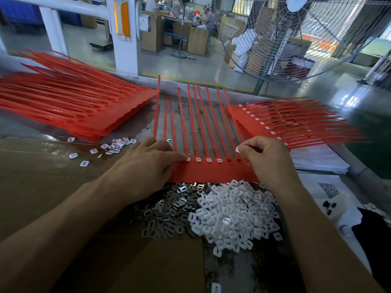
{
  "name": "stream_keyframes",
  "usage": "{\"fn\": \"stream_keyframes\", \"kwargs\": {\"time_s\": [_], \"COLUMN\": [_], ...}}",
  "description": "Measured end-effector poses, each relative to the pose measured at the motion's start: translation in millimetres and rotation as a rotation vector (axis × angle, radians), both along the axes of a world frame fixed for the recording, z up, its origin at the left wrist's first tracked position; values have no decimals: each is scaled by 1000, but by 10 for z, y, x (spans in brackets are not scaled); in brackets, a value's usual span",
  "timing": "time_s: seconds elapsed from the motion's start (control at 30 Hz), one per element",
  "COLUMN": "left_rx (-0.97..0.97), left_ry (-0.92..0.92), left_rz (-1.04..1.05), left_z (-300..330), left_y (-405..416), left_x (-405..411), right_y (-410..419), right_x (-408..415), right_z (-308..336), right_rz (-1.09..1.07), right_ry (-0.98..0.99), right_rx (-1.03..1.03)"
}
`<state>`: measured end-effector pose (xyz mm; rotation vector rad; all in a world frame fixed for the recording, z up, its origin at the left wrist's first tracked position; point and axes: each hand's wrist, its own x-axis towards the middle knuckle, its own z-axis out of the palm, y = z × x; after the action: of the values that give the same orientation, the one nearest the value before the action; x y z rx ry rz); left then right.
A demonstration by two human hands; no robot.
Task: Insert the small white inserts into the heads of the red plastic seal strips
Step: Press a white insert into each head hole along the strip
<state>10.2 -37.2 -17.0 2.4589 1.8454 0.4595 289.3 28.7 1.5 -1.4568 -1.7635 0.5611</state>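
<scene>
Centrally, red seal strip sheet [211,171] between hands, left hand [148,163] pressing it flat, right hand [268,157] pinching white insert [238,149]

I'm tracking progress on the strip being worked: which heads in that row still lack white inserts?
The two rightmost heads, beside the right hand; they show dark empty slots, while the four heads leftward hold white inserts.

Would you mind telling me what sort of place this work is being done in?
Most likely a factory assembly floor: stacked red seal strips beside loose heaps of white inserts on the bench, a big industrial fan nearby, and cardboard boxes around other workstations behind.
</scene>
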Motion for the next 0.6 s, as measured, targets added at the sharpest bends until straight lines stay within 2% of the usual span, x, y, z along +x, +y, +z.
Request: {"fn": "stream_keyframes", "kwargs": {"time_s": [0.27, 0.6], "left_rx": [14, 14], "left_ry": [-3, -6], "left_rz": [1, 1], "left_z": [10, -5], "left_y": [-11, -3], "left_x": [10, -2], "right_y": [39, 47], "right_x": [-24, -102], "right_z": [-78, -86], "right_rz": [44, 44], "right_ry": [-150, -234], "right_rx": [-75, -69]}}
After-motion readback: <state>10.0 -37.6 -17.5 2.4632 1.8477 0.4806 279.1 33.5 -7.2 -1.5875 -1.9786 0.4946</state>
